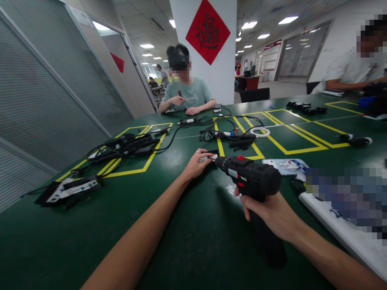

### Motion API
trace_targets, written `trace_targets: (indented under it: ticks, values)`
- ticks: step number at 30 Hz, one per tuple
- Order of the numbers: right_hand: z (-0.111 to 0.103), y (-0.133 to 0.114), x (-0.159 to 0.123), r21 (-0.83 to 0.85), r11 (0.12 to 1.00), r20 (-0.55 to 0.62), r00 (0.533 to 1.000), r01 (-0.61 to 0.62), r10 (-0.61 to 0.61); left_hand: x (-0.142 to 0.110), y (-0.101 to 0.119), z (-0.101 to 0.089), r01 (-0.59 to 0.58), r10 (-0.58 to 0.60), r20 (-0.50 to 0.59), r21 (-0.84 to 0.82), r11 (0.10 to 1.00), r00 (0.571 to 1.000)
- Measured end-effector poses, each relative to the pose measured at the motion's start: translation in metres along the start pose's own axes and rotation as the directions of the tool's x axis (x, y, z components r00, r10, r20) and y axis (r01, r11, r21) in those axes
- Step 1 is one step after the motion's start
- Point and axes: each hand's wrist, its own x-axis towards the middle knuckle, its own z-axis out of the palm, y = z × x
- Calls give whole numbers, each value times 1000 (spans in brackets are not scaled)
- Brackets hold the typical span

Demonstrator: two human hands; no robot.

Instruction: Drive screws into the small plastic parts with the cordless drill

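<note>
My right hand [273,215] is closed round the grip of a black cordless drill [250,179] with red buttons, held above the green table [187,237] with its chuck pointing left. My left hand [198,163] reaches forward and pinches a small silvery bit or screw [208,158] right at the drill's tip, over a small black part [213,153] lying on the table. A ring shows on one left finger.
Black cables and adapters [123,146] lie at the left inside yellow tape boxes; more cables and a white ring [260,132] lie ahead. A white board [338,229] and cartoon-printed cloth [286,165] sit right. A person sits opposite; another sits at far right.
</note>
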Motion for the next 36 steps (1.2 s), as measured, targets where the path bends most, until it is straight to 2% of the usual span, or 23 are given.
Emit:
trace_targets:
  ticks: [12,24,28,33,36]
  values:
    - [4,-5,-1,-11,1000,-7,1000,-21,21,0,-1,-2,-11,11,3,-10,1000,1000]
    - [9,-9,1,-185,977,12,994,-102,106,-1,-6,-4,-45,44,49,9,999,998]
    - [10,-9,3,-139,982,34,991,-124,130,0,-6,-4,-38,37,65,6,999,997]
    - [9,-7,10,34,993,141,984,-111,105,2,-5,-7,-33,33,81,0,999,996]
    - [9,-5,13,93,988,166,980,-124,107,3,-7,-7,-29,29,93,-9,1000,995]
